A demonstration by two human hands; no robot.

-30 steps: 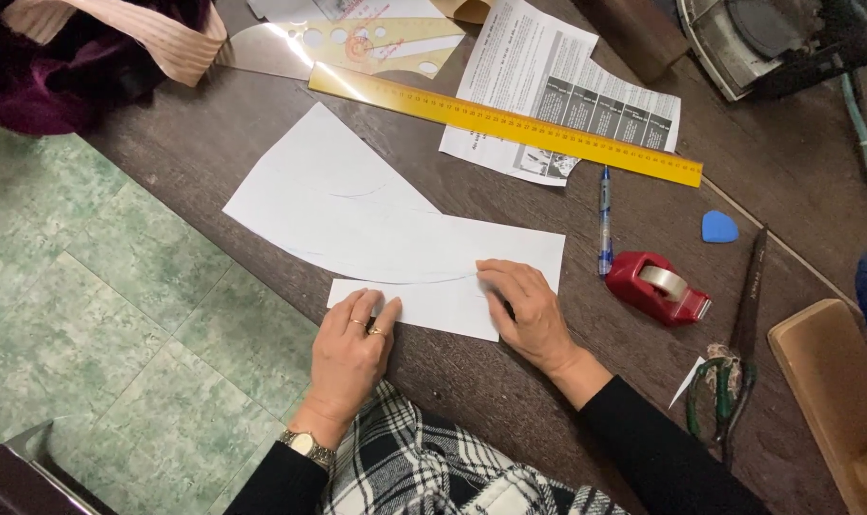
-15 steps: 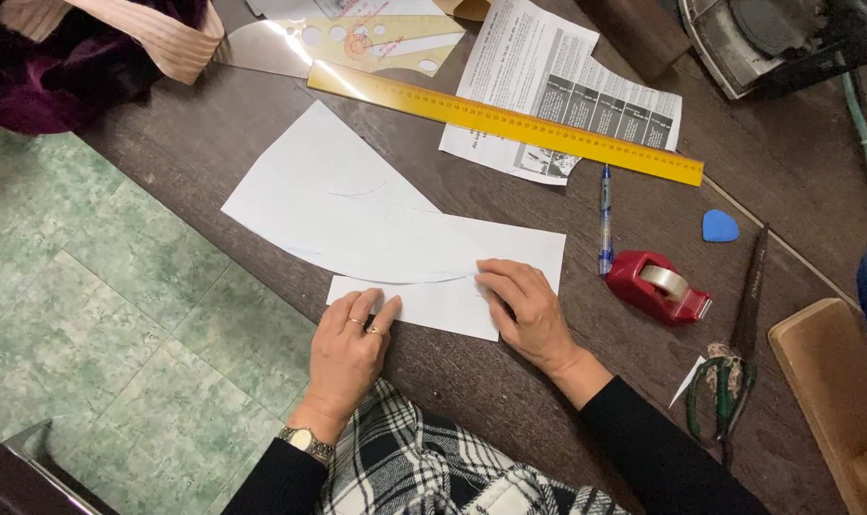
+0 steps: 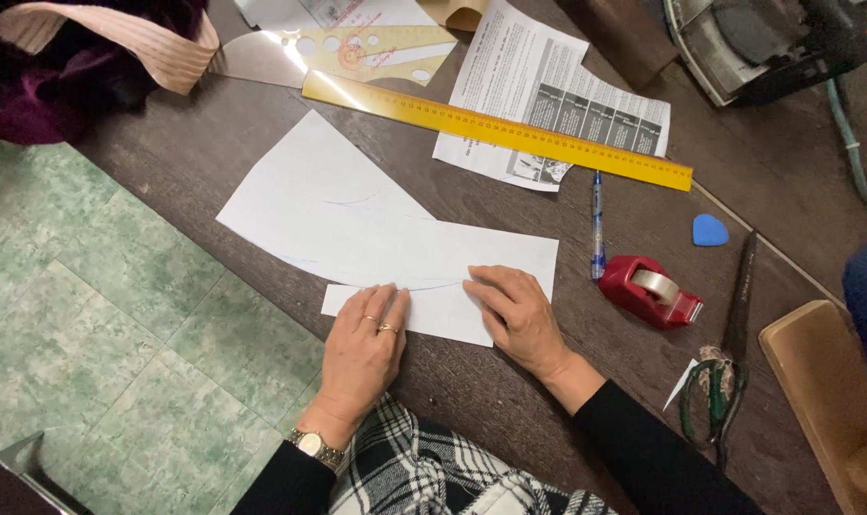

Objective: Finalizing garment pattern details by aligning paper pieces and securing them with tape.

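Setting: dark wooden worktop over a green tiled floor, seen from above my lap.
Left hand: my left hand lies flat, palm down, fingers close together, resting on the near edge of the lower white sheet. It pins paper; it grips nothing.
Right hand: my right hand also lies flat, fingers a little spread, pressing where the two papers overlap.
Papers: the curved white pattern piece lies on top of the lower sheet, its curved edge running between my two hands. Faint pencil lines show on it.
Done so far: as I judge it, the curved piece is cut out and laid over the second sheet, and both are held in place.
Left to do: no tape shows on the join, and no fresh line on the lower sheet that I can make out, so fastening or tracing looks unstarted.
Within reach: red tape dispenser just beside my right hand, blue pen near it, long yellow ruler across a printed sheet.
Further off: blue chalk wedge, scissors, clear curve template, dark red fabric.
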